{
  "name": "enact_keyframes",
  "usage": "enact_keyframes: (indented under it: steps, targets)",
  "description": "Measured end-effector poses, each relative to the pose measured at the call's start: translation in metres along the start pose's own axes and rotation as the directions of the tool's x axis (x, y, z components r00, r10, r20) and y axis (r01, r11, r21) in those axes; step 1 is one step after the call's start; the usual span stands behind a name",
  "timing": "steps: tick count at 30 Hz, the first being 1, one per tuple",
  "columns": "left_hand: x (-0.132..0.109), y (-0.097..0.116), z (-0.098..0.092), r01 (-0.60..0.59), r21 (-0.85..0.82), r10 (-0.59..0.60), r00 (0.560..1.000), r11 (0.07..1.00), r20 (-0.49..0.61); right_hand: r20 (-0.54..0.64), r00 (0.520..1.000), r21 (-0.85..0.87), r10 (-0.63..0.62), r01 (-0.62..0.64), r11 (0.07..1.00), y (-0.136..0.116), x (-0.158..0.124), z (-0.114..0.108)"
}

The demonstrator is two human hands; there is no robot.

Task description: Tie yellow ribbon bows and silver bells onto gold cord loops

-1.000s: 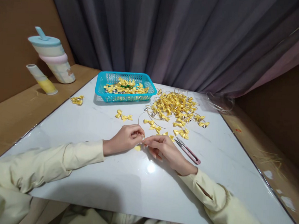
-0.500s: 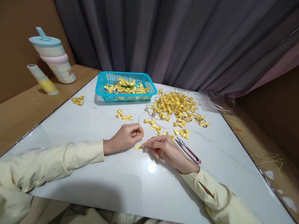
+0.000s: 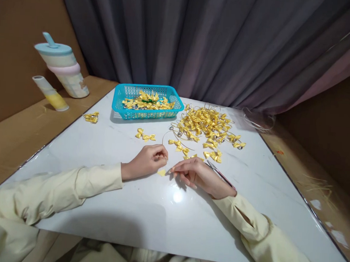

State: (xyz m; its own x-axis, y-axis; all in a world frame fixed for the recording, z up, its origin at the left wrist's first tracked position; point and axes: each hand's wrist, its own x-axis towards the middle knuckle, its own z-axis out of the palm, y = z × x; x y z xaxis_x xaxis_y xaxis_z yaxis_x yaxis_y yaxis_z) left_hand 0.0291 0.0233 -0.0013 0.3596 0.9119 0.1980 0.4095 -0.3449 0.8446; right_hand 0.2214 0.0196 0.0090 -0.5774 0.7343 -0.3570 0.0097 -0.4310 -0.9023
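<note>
Worktop (image 3: 102,142): yellow bow pile (image 3: 205,123) toward far right corner. Left hand (image 3: 146,159) pinched closed, contents hidden; right hand (image 3: 200,174) narrow, grip unclear. Yellow ribbon piece (image 3: 161,172) just beside left fingertips, mid-worktop. Steady left, light right should work best.

Satin-glossy cloth bows (image 3: 206,122), smooth glossy white tabletop (image 3: 121,219).

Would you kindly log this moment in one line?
left hand: curled, contents unclear; right hand: loosely extended; yellow piece: near both hands

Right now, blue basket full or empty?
Partly full: yellow bows lie in the blue basket, bare mesh wall showing behind them.
</note>
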Motion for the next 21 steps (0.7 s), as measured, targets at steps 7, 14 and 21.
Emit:
enact_keyframes:
  steps: [7,14,21]
  targets:
    - [0.001,0.001,0.001,-0.009,-0.019,0.009,1.000,1.000,-0.011,0.013,0.999,0.008,-0.041,0.041,0.999,0.002,0.000,-0.003]
    - [0.000,0.002,0.000,-0.007,-0.005,0.007,1.000,1.000,0.000,-0.025,0.999,-0.173,0.042,-0.046,0.984,-0.005,-0.004,0.008]
    - [0.000,0.003,0.001,0.022,-0.002,-0.022,0.999,1.000,0.024,-0.032,0.998,-0.225,0.050,-0.056,0.973,-0.006,-0.004,0.011]
